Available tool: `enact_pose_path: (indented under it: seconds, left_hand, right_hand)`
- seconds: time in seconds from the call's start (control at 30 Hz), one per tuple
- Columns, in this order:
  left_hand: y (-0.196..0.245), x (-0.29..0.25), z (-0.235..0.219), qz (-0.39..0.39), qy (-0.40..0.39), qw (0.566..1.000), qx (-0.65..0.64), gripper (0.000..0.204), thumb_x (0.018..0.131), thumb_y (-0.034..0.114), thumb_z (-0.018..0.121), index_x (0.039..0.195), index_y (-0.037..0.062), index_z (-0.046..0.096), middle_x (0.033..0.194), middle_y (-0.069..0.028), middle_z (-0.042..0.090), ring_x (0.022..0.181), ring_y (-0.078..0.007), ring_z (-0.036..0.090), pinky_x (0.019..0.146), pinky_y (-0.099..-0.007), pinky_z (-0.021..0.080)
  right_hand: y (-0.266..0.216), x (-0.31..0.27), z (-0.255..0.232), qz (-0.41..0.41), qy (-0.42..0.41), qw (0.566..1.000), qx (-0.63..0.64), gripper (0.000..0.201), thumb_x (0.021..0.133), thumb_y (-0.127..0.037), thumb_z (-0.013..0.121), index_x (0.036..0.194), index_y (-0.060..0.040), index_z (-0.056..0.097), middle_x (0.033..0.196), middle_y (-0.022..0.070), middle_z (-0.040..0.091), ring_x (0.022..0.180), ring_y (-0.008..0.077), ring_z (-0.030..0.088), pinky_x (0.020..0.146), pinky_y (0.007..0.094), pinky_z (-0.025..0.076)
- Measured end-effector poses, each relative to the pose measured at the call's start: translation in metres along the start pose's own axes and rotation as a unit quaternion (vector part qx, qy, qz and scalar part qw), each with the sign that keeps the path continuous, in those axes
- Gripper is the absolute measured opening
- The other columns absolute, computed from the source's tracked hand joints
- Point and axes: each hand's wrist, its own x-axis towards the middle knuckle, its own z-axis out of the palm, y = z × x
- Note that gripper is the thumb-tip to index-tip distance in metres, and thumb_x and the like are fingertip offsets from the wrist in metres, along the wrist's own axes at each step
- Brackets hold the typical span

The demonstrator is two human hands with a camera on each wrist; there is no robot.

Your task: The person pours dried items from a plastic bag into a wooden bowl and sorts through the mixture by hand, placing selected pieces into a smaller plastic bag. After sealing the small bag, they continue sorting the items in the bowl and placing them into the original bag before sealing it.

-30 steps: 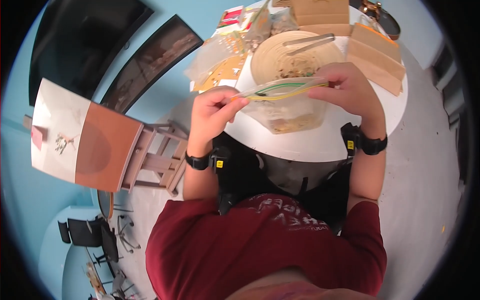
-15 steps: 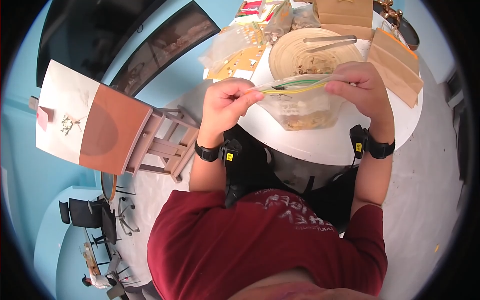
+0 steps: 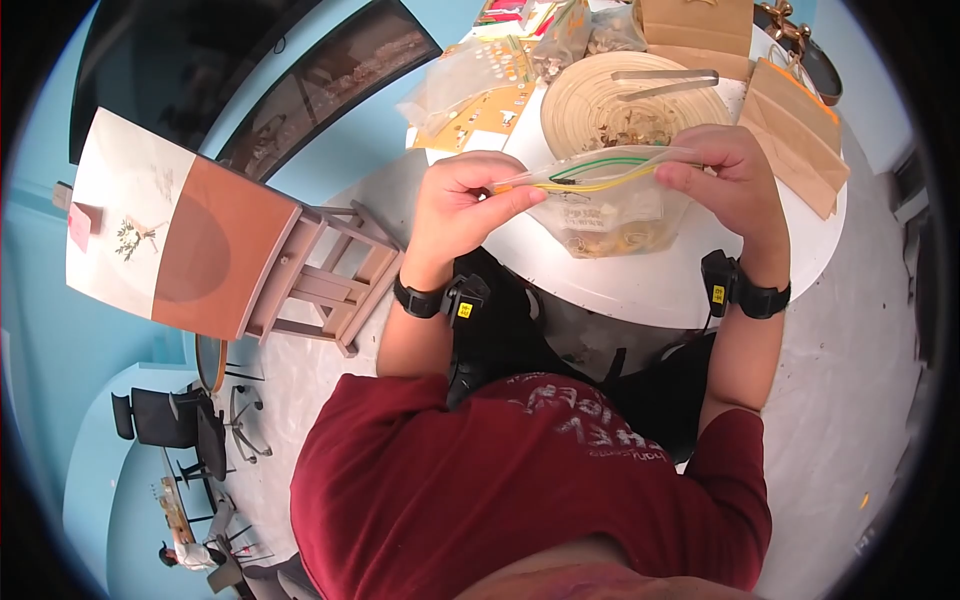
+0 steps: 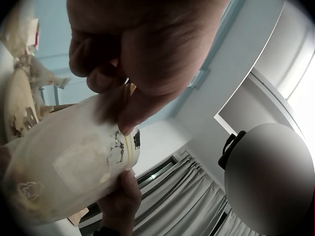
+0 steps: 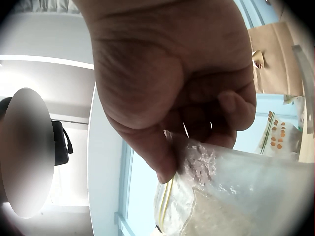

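A translucent zip bag hangs over the near part of the table, with pale yellowish contents at its bottom. Its green and yellow zip strips stand apart in the middle, so the mouth gapes. My left hand pinches the left end of the rim between thumb and fingers. At the opposite end, my right hand pinches the rim with its thumb on the near side. Dark print shows beside the zip of the bag in the left wrist view. Behind the bag lies a round woven tray with brownish bits.
Metal tongs lie across the tray. Brown paper bags stand to the right and back of the white table. Other plastic bags and an orange-brown sheet lie at the left. An easel stands left of the table.
The head view has swung, so the table, bag and hands appear further right. My left thumb reaches slightly further in along the rim. Both hands keep their pinch on the bag.
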Motion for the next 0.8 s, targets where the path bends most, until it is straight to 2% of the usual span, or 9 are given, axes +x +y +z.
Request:
enact_pose_path:
  seconds: [0.1, 0.2, 0.3, 0.4, 0.5, 0.6, 0.7, 0.8]
  left_hand:
    - [-0.002, 0.001, 0.003, 0.025, 0.018, 0.999, -0.009, 0.01, 0.084, 0.001, 0.084, 0.087, -0.0032, 0.076, 0.081, -0.0055, 0.071, 0.072, -0.01, 0.061, 0.062, -0.0266, 0.045]
    - [0.0, 0.0, 0.005, 0.03, 0.015, 0.999, -0.018, 0.009, 0.084, 0.0, 0.083, 0.086, -0.0036, 0.075, 0.079, -0.006, 0.071, 0.071, -0.0105, 0.061, 0.062, -0.0269, 0.044]
    - [0.0, 0.0, 0.0, 0.033, -0.009, 0.999, -0.001, 0.009, 0.082, -0.006, 0.081, 0.09, -0.0057, 0.077, 0.089, -0.0142, 0.076, 0.079, -0.018, 0.069, 0.07, -0.0283, 0.051]
    - [0.0, 0.0, 0.001, 0.022, 0.01, 1.0, 0.001, 0.01, 0.081, -0.005, 0.081, 0.09, -0.0051, 0.077, 0.089, -0.0139, 0.076, 0.08, -0.0181, 0.069, 0.07, -0.0293, 0.051]
    - [0.004, 0.007, 0.003, 0.083, -0.005, 0.995, 0.056, 0.009, 0.082, 0.003, 0.084, 0.085, -0.0007, 0.076, 0.08, -0.0061, 0.074, 0.072, -0.0153, 0.063, 0.067, -0.031, 0.047]
    - [0.019, 0.014, 0.009, 0.116, -0.037, 0.986, 0.112, 0.01, 0.08, 0.006, 0.085, 0.085, 0.0022, 0.077, 0.08, -0.0058, 0.074, 0.073, -0.0189, 0.064, 0.07, -0.0337, 0.048]
    - [0.022, 0.016, 0.013, 0.11, -0.041, 0.986, 0.117, 0.011, 0.079, 0.007, 0.085, 0.083, 0.0034, 0.076, 0.08, -0.0065, 0.074, 0.072, -0.0207, 0.063, 0.069, -0.0345, 0.048]
    - [0.026, 0.018, 0.01, 0.1, -0.053, 0.983, 0.145, 0.007, 0.08, 0.001, 0.083, 0.085, 0.0, 0.078, 0.081, -0.0073, 0.075, 0.077, -0.0182, 0.064, 0.072, -0.0321, 0.049]
  right_hand:
    - [0.001, 0.0, 0.002, 0.002, -0.008, 1.0, 0.004, 0.016, 0.087, -0.01, 0.081, 0.084, 0.0034, 0.073, 0.065, 0.0022, 0.058, 0.064, 0.0101, 0.049, 0.059, 0.0286, 0.038]
    - [0.0, 0.0, 0.003, 0.005, -0.005, 1.0, 0.017, 0.013, 0.087, -0.009, 0.08, 0.085, 0.0029, 0.075, 0.067, 0.0035, 0.063, 0.065, 0.0105, 0.053, 0.06, 0.0279, 0.041]
    - [-0.002, 0.001, 0.003, -0.004, -0.003, 1.0, 0.015, 0.012, 0.087, -0.007, 0.079, 0.084, 0.0029, 0.075, 0.069, 0.0045, 0.065, 0.065, 0.0116, 0.055, 0.06, 0.028, 0.041]
    - [0.002, 0.002, 0.005, -0.024, 0.004, 0.999, 0.023, 0.01, 0.087, -0.006, 0.078, 0.083, 0.003, 0.075, 0.069, 0.0049, 0.065, 0.065, 0.0126, 0.056, 0.06, 0.0284, 0.042]
    - [0.005, 0.002, 0.007, -0.027, 0.005, 0.999, 0.018, 0.009, 0.087, -0.005, 0.077, 0.083, 0.003, 0.075, 0.069, 0.0048, 0.065, 0.065, 0.0129, 0.055, 0.06, 0.0288, 0.042]
    - [-0.001, 0.002, 0.012, -0.032, 0.005, 0.999, 0.002, 0.008, 0.086, -0.004, 0.078, 0.083, 0.003, 0.075, 0.069, 0.0048, 0.065, 0.064, 0.0136, 0.055, 0.06, 0.03, 0.042]
    - [-0.006, 0.005, 0.02, -0.054, 0.002, 0.999, 0.006, 0.007, 0.085, -0.004, 0.079, 0.084, 0.0025, 0.075, 0.068, 0.0055, 0.065, 0.064, 0.0156, 0.055, 0.06, 0.0318, 0.042]
    - [-0.002, 0.005, 0.023, -0.084, 0.007, 0.996, 0.002, 0.007, 0.082, -0.001, 0.079, 0.082, 0.0028, 0.074, 0.07, 0.0065, 0.065, 0.066, 0.0181, 0.055, 0.062, 0.0325, 0.042]
